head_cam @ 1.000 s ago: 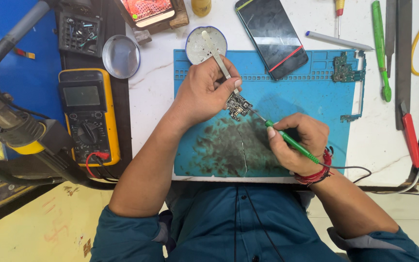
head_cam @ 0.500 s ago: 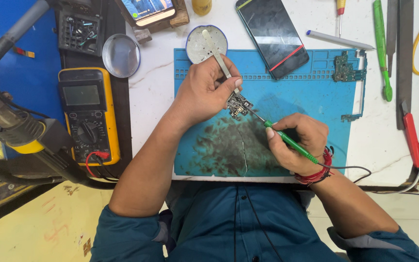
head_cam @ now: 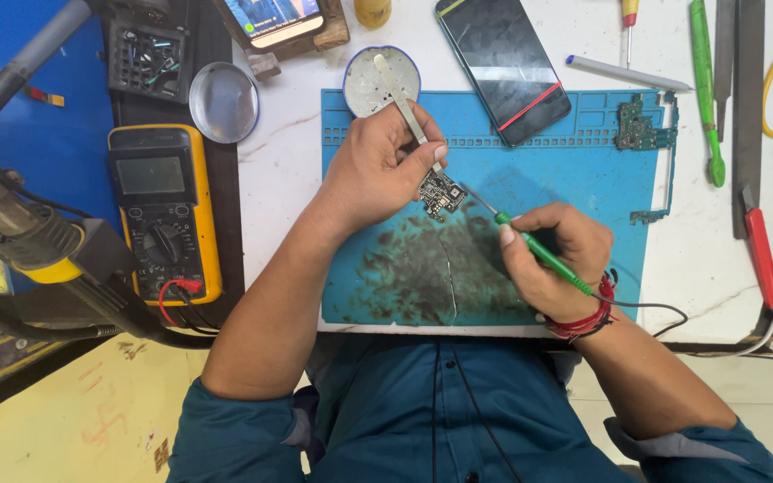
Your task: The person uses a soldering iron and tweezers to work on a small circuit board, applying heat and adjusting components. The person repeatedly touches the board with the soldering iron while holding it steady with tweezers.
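**Both hands hold over the small board; only the phone at the top edge has shifted**

Against the earlier frames, the hands sit almost where they were. The lit phone on a wooden stand (head_cam: 275, 20) shows more of its screen at the top edge than it did a second ago.

The left hand (head_cam: 378, 165) is closed around slim metal tweezers (head_cam: 402, 94), whose tips pinch a small dark circuit board (head_cam: 441, 192) held just above the stained blue silicone work mat (head_cam: 583, 170). The right hand (head_cam: 552, 259) is closed pen-fashion on a green-handled soldering iron (head_cam: 543, 255); its thin tip touches the board's right edge.

The mat lies on a white marble-patterned bench (head_cam: 279, 179). On the mat's upper part rest a dark smartphone with a red stripe (head_cam: 503, 67) and a green phone mainboard (head_cam: 641, 125). A round metal tin (head_cam: 369, 85) sits at the mat's top-left corner, a round magnifying lens (head_cam: 224, 101) further left. A yellow multimeter (head_cam: 165, 215) lies on a black strip beside a blue panel (head_cam: 46, 143). Green tweezers (head_cam: 704, 85), files and a red-handled tool (head_cam: 762, 255) lie to the right.
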